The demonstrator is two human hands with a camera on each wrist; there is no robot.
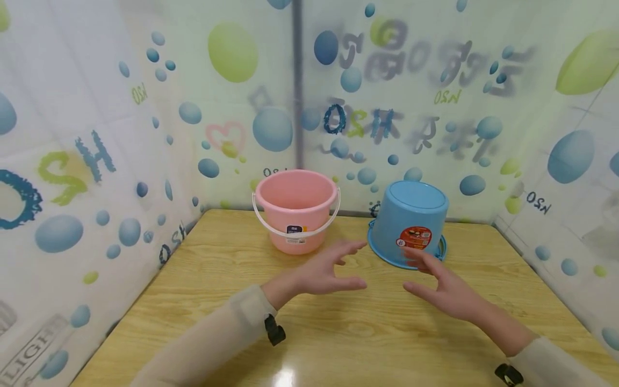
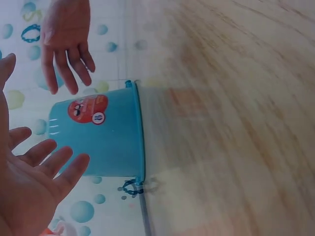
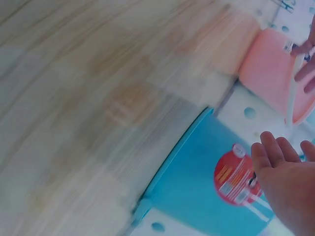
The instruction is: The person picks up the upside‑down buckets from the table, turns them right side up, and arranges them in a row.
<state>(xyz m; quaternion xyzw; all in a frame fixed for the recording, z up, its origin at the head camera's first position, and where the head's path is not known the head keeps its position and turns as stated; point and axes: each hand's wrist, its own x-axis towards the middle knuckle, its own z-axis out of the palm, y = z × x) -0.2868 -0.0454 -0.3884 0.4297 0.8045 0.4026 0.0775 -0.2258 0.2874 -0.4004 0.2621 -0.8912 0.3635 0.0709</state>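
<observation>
A blue bucket (image 1: 394, 220) stands upside down on the table, rim down, with a red round label on its side. My right hand (image 1: 447, 287) is in front of it, fingers spread and holding nothing. To the left, my left hand (image 1: 321, 271) reaches toward the same bucket with its fingers extended and nothing in them. In the left wrist view both the left hand (image 2: 32, 191) and the blue bucket (image 2: 113, 142) show, with a gap between them. A pink bucket (image 1: 297, 212) sits upright behind the left hand, its white handle (image 1: 309, 234) hanging down in front.
The wooden table (image 1: 367, 333) extends under both arms. Printed curtains (image 1: 232, 129) with blue and green dots enclose the table at the back and on both sides, close behind the buckets.
</observation>
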